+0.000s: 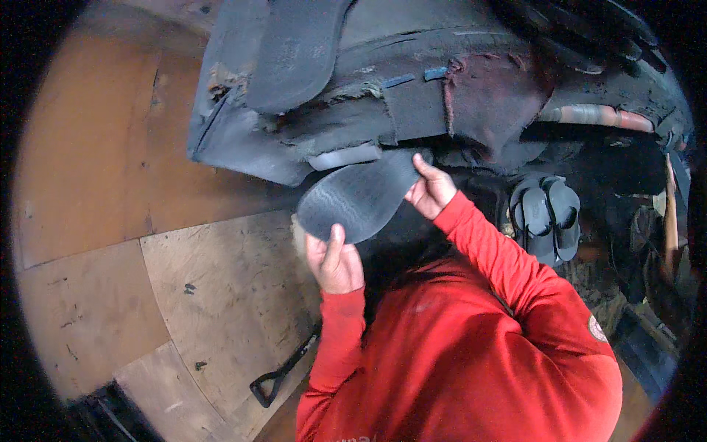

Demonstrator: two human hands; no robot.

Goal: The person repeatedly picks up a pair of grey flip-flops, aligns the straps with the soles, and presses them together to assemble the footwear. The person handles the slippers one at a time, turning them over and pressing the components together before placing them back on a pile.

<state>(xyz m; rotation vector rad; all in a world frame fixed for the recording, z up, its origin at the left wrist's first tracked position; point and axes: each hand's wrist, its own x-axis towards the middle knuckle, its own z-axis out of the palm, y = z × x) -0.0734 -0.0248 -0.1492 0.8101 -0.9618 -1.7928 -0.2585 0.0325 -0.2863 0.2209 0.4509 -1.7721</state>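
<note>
Between both hands I hold a dark grey shoe sole (361, 193), its textured face turned up and its wide end toward the left. My left hand (336, 261) grips the wide rounded end, thumb on top and fingers underneath. At the other end my right hand (431, 187) pinches the edge, the thumb and fingers closed on it. Just beyond the sole, a pale grey block (344, 157) sits at the front of the worn bench. A similar dark sole (298, 55) lies on the bench's left part.
The cloth-covered bench (420, 110) is ragged, with a dark red cloth patch (497, 103) hanging over its edge. Sandals (545, 217) are stacked at my right, near a wooden handle (671, 214). A black D-shaped handle (272, 384) lies against plywood panels (228, 295) at left.
</note>
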